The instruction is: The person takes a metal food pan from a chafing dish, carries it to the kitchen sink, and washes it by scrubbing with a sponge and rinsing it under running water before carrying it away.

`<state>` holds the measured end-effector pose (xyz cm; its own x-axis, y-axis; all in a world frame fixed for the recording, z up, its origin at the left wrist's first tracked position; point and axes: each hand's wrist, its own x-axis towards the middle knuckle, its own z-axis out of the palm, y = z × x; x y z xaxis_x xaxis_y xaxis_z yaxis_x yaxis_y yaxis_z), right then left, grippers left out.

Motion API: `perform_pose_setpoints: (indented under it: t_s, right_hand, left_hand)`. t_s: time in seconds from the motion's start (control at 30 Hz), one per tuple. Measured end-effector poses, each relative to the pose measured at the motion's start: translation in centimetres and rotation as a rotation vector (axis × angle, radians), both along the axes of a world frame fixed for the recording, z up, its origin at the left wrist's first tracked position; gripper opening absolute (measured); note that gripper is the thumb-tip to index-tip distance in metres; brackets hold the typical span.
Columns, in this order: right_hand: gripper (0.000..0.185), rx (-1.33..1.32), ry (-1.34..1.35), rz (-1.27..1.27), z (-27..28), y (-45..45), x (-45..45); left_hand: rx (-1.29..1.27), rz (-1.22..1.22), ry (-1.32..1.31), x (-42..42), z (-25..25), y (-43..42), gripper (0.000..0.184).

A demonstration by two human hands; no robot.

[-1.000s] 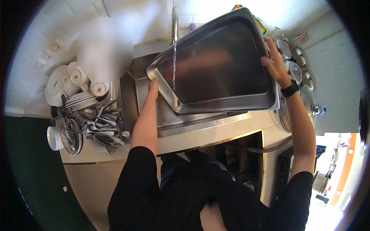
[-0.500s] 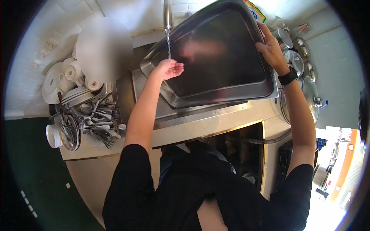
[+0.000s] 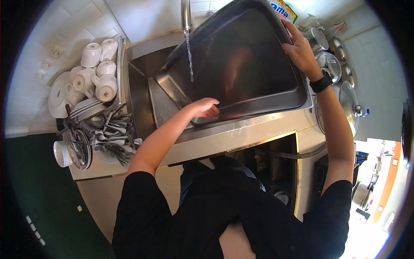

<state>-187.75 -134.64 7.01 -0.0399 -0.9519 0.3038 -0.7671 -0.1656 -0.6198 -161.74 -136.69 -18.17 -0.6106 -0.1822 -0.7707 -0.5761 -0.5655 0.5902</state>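
A large dark metal tray (image 3: pixel 250 64) is tilted over the steel sink (image 3: pixel 140 99). My right hand (image 3: pixel 300 49) grips its upper right rim, thumb on the inner side. My left hand (image 3: pixel 207 108) is over the tray's lower left part, fingers loosely apart and holding nothing; whether it touches the surface is unclear. Water runs from the faucet (image 3: pixel 186 17) in a thin stream in front of the tray's left part. A blurry reddish reflection shows on the tray's inner surface.
White mugs (image 3: pixel 105 88), plates and a heap of cutlery (image 3: pixel 114 131) stand left of the sink. Pot lids (image 3: pixel 348 108) lean at the right wall. A colourful packet (image 3: pixel 282 9) is behind the tray. The cabinet below (image 3: pixel 276 172) is open.
My left hand has let go of the tray's left edge, passed by the water stream and moved down and right over the tray. The tray has shifted slightly up and left in view.
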Motion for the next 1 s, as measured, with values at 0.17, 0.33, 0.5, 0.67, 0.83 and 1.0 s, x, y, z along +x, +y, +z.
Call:
perform_pose_setpoints:
  t_s: [0.17,0.33,0.5,0.67,0.83,1.0]
  right_hand:
    - [0.056,0.031,-0.017,-0.045,-0.2,0.1,-0.4]
    - [0.056,0.002,-0.011,-0.041,0.3,0.3,0.3]
    - [0.054,0.008,0.023,-0.054,0.2,0.3,0.1]
    - [0.054,-0.044,0.059,-0.016,0.0,-0.1,0.1]
    - [0.058,0.028,-0.083,-0.020,0.6,0.5,0.7]
    - [0.068,0.071,-0.355,0.113,0.4,1.1,0.9]
  left_hand:
    - [0.030,0.549,0.283,1.1,0.8,-4.8,0.042]
    - [-0.023,0.981,0.472,2.6,4.9,-11.5,0.031]
    - [0.263,0.509,0.557,0.1,8.8,-8.1,0.034]
    - [0.323,0.015,0.219,-4.4,7.8,-0.8,0.048]
    - [-0.359,0.045,-0.166,0.5,0.7,-2.7,0.054]
    - [-0.661,0.715,-0.533,7.6,-12.9,-9.9,0.054]
